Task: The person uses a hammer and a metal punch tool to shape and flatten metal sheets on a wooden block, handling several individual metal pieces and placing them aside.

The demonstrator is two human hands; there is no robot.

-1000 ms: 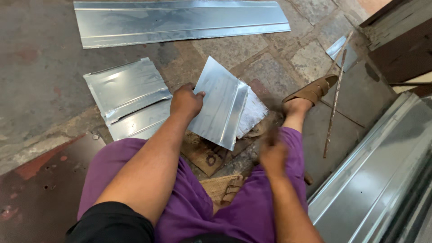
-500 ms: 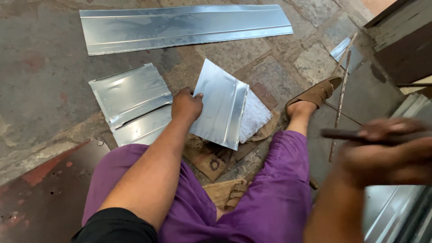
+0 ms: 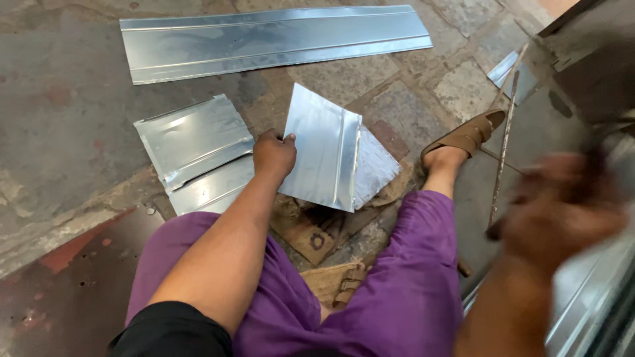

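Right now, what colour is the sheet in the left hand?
Shiny silver-grey sheet, gripped by the left hand; head view.

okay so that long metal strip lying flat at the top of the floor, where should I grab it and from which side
Judging from its pose, take the long metal strip by its near long edge, around the middle, coming from your side. It lies flat on the stone floor, so fingers would likely need to slip under that thin edge; a mid-length hold should keep it from sagging or tipping. The edges look sharp. Your left hand is already on the folded sheet.
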